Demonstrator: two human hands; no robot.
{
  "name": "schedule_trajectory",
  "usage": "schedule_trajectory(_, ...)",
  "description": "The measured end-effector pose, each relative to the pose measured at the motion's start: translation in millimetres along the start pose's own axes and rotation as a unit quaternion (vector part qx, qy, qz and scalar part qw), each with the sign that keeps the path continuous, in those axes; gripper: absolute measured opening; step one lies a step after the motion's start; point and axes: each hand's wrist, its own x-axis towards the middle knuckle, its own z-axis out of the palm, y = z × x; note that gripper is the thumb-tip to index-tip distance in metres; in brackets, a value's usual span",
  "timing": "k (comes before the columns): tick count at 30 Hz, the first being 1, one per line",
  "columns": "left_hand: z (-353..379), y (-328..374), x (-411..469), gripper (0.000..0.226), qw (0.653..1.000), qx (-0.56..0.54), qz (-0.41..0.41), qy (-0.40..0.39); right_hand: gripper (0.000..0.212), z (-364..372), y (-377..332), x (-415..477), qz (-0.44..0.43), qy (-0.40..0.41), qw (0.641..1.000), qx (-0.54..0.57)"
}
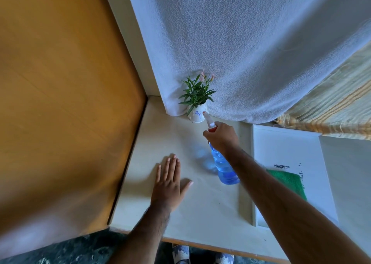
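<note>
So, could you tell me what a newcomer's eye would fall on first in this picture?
First the blue spray bottle, gripped at its neck by the right hand, its nozzle aimed at the small green plant in a white cup by the curtain at the back. Next the left hand, lying flat on the table, and a green cloth on the white tray to the right.

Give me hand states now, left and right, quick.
Left hand: open, fingers straight, flat on the table.
Right hand: closed around the neck of the blue spray bottle, nozzle aimed at the potted plant.
</note>
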Motion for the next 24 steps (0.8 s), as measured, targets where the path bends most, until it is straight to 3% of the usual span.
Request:
schedule_trajectory(4,2,-1,0,0.091,1.0,-0.002,0.004,-0.003,0.015,-18,12,-9,-0.008,0.052,0.993,0.103)
schedule_trajectory(11,6,-4,1,0.102,1.0,-0.002,0.009,-0.019,0.025,-90,33,-20,-0.075,0.241,0.929,0.272)
schedule_trajectory(16,10,-4,3,0.108,0.999,-0.004,0.003,-0.032,0.031,-135,64,-2,-0.095,0.353,0.896,0.252)
schedule_trajectory(24,13,-6,6,0.109,0.999,-0.012,-0.001,-0.034,0.042,-146,116,13,-0.075,0.379,0.886,0.255)
